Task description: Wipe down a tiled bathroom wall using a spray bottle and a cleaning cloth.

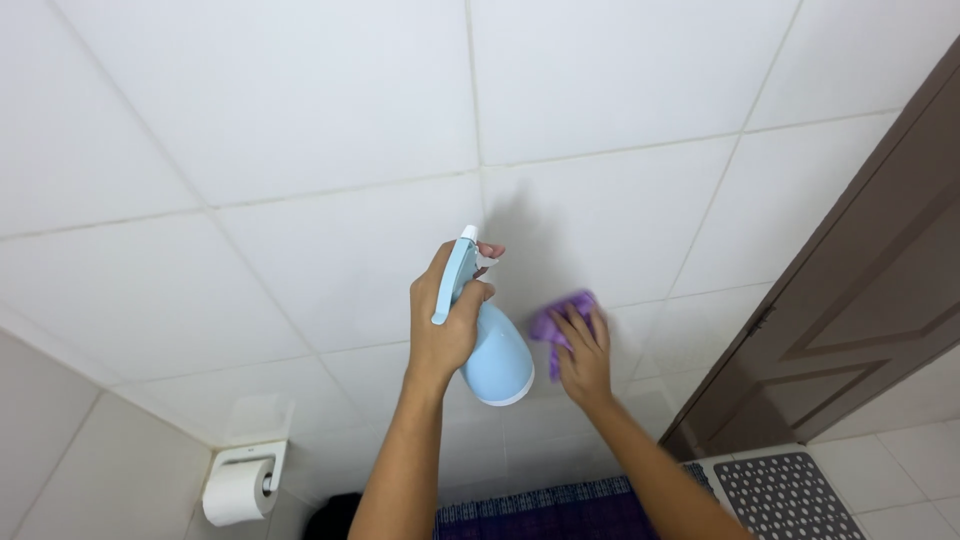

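Two bare hands are up against a white tiled wall [330, 150]. The left hand [445, 325] is wrapped tight around the neck of a light blue plastic spray bottle [495, 355], with one finger hooked over the trigger near the white nozzle at the top. The bottle has a round fat bottom and it is tipped so the nozzle points at the wall. The right hand [583, 355] is just beside the bottle, a little lower and to the right. Its fingers are spread flat and they press a small purple cloth [552, 322] onto the wall tile. The cloth is bunched up under the fingertips and pokes out at the top and left side of the hand. A shadow from the bottle falls on the tile above the cloth. Farther out on the right stands a dark brown wooden door [860, 300]. Low on the left, a white roll of toilet paper [236, 490] hangs in a white holder. At the bottom lie a blue and purple woven mat [560, 512] and a dark grey mat with white dots [785, 495] on the floor.
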